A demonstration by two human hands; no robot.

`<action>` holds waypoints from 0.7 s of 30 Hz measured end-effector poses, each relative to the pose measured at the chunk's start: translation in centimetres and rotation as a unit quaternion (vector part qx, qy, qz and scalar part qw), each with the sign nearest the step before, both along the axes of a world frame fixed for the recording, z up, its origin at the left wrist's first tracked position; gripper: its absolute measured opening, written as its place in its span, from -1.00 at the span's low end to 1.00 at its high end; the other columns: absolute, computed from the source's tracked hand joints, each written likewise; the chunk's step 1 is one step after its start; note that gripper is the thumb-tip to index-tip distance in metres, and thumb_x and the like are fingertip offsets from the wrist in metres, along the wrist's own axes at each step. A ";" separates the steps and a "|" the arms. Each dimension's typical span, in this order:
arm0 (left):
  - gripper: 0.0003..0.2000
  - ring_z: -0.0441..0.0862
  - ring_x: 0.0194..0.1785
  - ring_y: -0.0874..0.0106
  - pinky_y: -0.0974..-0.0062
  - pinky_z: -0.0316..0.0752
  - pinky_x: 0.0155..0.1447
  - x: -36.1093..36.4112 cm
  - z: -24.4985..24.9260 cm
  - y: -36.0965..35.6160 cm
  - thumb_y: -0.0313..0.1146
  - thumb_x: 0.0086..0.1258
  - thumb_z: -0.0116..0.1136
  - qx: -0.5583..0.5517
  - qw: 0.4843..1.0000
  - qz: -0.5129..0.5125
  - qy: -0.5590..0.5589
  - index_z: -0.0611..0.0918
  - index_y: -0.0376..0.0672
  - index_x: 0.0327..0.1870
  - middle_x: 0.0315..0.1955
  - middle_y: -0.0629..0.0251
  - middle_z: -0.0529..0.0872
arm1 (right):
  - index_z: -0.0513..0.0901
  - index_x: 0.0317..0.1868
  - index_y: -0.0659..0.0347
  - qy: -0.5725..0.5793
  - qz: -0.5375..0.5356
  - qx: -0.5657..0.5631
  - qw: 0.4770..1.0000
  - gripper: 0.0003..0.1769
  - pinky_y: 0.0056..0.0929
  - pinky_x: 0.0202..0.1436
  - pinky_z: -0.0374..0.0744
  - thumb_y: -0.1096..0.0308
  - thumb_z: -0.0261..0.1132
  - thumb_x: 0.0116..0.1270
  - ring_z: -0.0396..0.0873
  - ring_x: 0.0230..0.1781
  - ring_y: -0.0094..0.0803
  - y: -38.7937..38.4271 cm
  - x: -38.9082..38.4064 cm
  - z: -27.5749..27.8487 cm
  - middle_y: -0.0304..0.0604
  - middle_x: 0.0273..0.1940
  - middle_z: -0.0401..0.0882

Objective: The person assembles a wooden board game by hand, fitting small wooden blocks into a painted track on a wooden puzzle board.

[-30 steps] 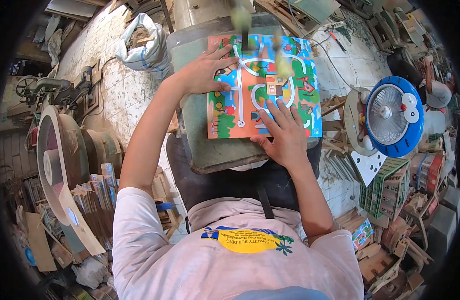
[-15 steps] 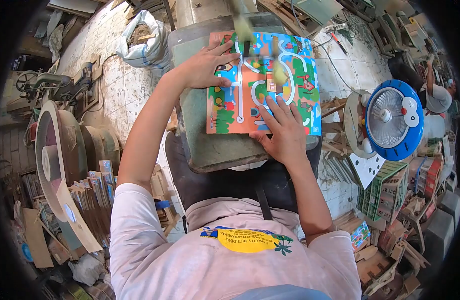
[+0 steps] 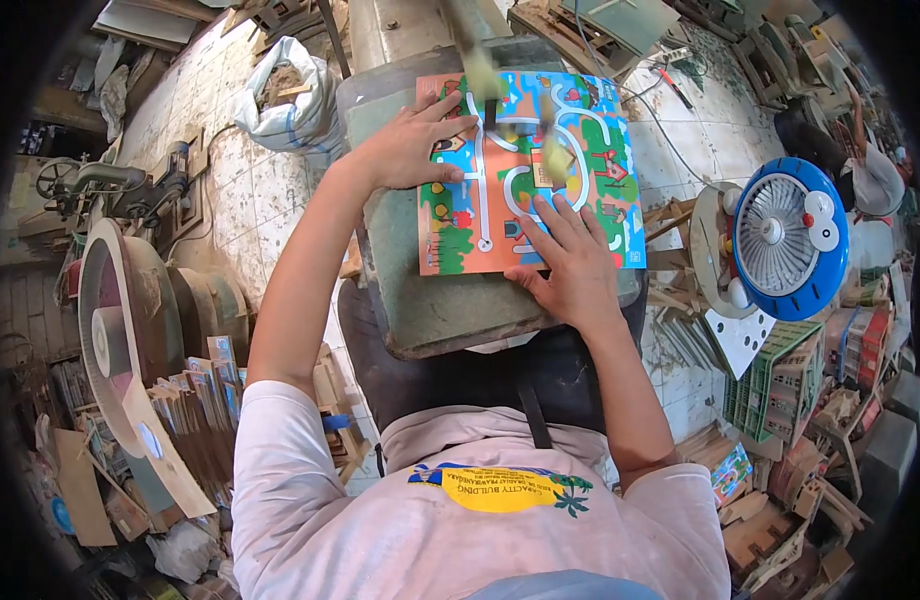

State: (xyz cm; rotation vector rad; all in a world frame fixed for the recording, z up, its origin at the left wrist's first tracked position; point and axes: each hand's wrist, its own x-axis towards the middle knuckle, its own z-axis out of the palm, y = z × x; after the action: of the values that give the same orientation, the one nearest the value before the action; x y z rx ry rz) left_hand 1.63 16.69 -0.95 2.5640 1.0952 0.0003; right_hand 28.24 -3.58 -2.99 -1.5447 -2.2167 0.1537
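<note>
Tbl [image 3: 440,315]: printed board [image 3: 498,215] under LH [image 3: 408,150], RH [image 3: 577,268]

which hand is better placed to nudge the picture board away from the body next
Probably the right hand: it lies across the near edge of the picture board, fingers pointing away from the body. The left hand sits farther up, over the left edge.

Read "CAPACITY BUILDING", inverted, on yellow oval print [image 3: 502,498] of pale pink cloth T-shirt [image 3: 380,540]; made out "PRAWIRANEGARA" in smaller adjoining line.
</note>
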 end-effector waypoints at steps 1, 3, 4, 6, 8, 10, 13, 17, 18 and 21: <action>-0.17 0.01 0.84 -0.07 -0.33 0.10 0.78 0.0 -0.1 -0.1 0.03 0.42 0.50 0.006 1.000 -0.001 -0.012 0.44 0.16 0.71 0.81 0.06 0.14 | 0.74 0.41 0.03 0.001 -0.001 0.002 1.000 -0.20 0.22 0.69 0.35 -0.20 0.59 0.26 0.43 0.65 -0.04 0.0 0.0 0.0 -0.07 0.56 0.57; -0.22 0.05 0.82 -0.11 -0.19 0.11 0.80 -0.2 -0.6 -2.2 -0.05 0.46 0.47 0.014 1.000 0.009 -0.025 0.46 0.11 0.70 0.76 0.07 0.25 | 0.73 0.42 0.03 -0.006 0.000 0.001 1.000 -0.21 0.20 0.69 0.34 -0.20 0.59 0.27 0.42 0.66 -0.04 0.0 0.0 0.0 -0.08 0.57 0.56; -0.27 0.09 0.80 -0.15 -0.05 0.13 0.82 -0.1 -0.1 -3.5 -0.13 0.50 0.45 0.024 0.999 0.020 -0.040 0.48 0.05 0.68 0.71 0.08 0.37 | 0.73 0.42 0.03 -0.004 -0.001 0.008 1.000 -0.21 0.20 0.69 0.34 -0.20 0.59 0.27 0.42 0.66 -0.04 0.2 0.0 0.1 -0.08 0.57 0.56; -0.34 0.16 0.79 -0.14 -0.09 0.15 0.80 0.8 0.3 -7.7 -0.17 0.57 0.37 0.028 0.999 0.034 -0.004 0.49 0.00 0.67 0.70 0.11 0.39 | 0.72 0.43 0.02 -0.005 -0.002 -0.009 1.000 -0.20 0.20 0.69 0.34 -0.20 0.59 0.28 0.42 0.66 -0.03 0.0 0.1 0.0 -0.09 0.58 0.55; -0.21 0.12 0.81 -0.08 -0.13 0.14 0.80 1.1 0.2 -11.6 -0.04 0.49 0.43 0.053 0.996 0.068 -0.004 0.44 -0.14 0.68 0.73 0.08 0.32 | 0.72 0.44 0.02 -0.002 -0.005 -0.012 1.000 -0.20 0.20 0.69 0.35 -0.19 0.59 0.27 0.43 0.66 -0.02 0.2 -0.1 0.2 -0.10 0.58 0.55; -0.11 0.10 0.82 -0.06 -0.13 0.13 0.80 1.0 0.9 -14.1 0.02 0.42 0.48 0.045 0.997 0.069 -0.015 0.40 -0.22 0.69 0.75 0.05 0.28 | 0.72 0.44 0.01 0.000 -0.005 -0.022 1.000 -0.20 0.20 0.69 0.35 -0.19 0.60 0.27 0.43 0.65 -0.01 0.1 0.0 0.2 -0.10 0.58 0.55; 0.06 0.06 0.83 -0.03 -0.10 0.11 0.82 0.4 0.7 -14.4 0.10 0.28 0.56 0.030 0.997 0.064 -0.024 0.32 -0.32 0.71 0.77 0.00 0.20 | 0.72 0.44 0.01 -0.001 0.006 -0.015 1.000 -0.19 0.21 0.68 0.35 -0.19 0.61 0.26 0.43 0.65 -0.01 0.2 0.0 0.1 -0.09 0.58 0.55; 0.10 0.07 0.83 -0.02 0.05 0.10 0.84 0.2 0.4 -13.6 0.08 0.24 0.58 0.030 0.998 0.049 -0.032 0.28 -0.32 0.73 0.77 -0.04 0.18 | 0.72 0.43 0.02 -0.006 0.002 -0.003 1.000 -0.19 0.22 0.68 0.35 -0.18 0.62 0.25 0.44 0.64 -0.01 0.5 -0.1 0.1 -0.06 0.57 0.56; 0.10 0.07 0.83 -0.02 0.05 0.10 0.84 0.3 0.5 -13.5 0.08 0.24 0.58 0.028 0.998 0.049 -0.032 0.28 -0.32 0.73 0.77 -0.04 0.18 | 0.73 0.43 0.03 -0.006 -0.001 -0.002 1.000 -0.19 0.22 0.68 0.35 -0.18 0.62 0.24 0.45 0.63 0.00 0.6 -0.1 0.1 -0.05 0.56 0.56; 0.09 0.08 0.82 -0.02 0.14 0.11 0.85 0.3 0.7 -13.3 0.08 0.24 0.58 0.031 0.998 0.047 -0.021 0.29 -0.31 0.73 0.77 -0.04 0.19 | 0.74 0.42 0.03 -0.008 0.001 0.003 1.000 -0.19 0.22 0.68 0.35 -0.18 0.62 0.24 0.46 0.63 -0.01 0.9 0.0 0.0 -0.05 0.56 0.57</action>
State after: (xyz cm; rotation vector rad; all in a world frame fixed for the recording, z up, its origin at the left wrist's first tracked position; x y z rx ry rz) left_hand 1.91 3.38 -0.23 2.5525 1.2157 0.1123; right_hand 28.21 -2.65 -2.99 -1.5476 -2.2292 0.1356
